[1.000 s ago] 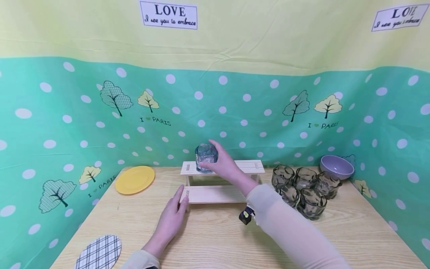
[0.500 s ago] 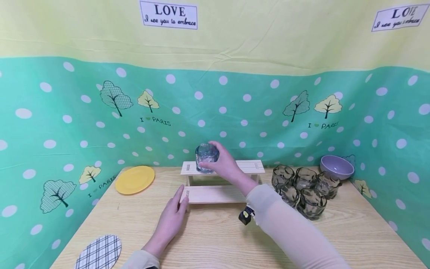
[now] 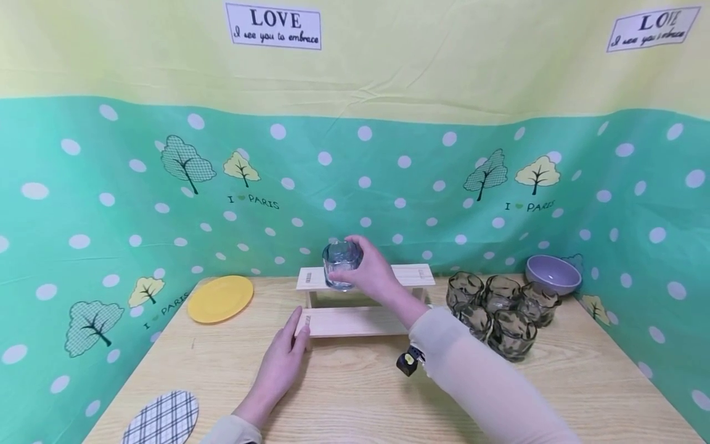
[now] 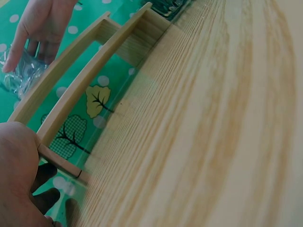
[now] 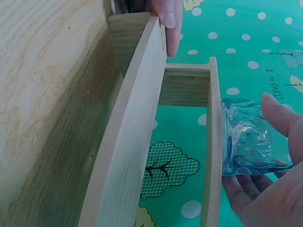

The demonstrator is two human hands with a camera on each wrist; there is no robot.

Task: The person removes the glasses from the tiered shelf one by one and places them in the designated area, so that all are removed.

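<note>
My right hand [image 3: 373,271] holds a clear bluish glass cup [image 5: 248,137], thumb on one side and fingers on the other. The cup's base is right at the top board [image 3: 405,275] of a two-step wooden rack, near its left end. In the head view the cup overlaps that board's front edge. My left hand [image 3: 285,357] holds the left end of the rack's lower board [image 3: 355,320], thumb toward the front and index finger along the side. In the left wrist view its other fingers [image 4: 45,198] reach past the rack's end.
Several smoky brown glass cups [image 3: 513,333] stand close together right of the rack, beside my right sleeve. Behind them is a purple bowl [image 3: 553,274]. A yellow plate [image 3: 220,299] lies at the back left, a checked round mat [image 3: 162,419] at the front left. Polka-dot cloth hangs behind.
The cup has shifted slightly toward the front edge of the top board with my right hand. My left hand stays at the rack's end. The head view has turned a little.
</note>
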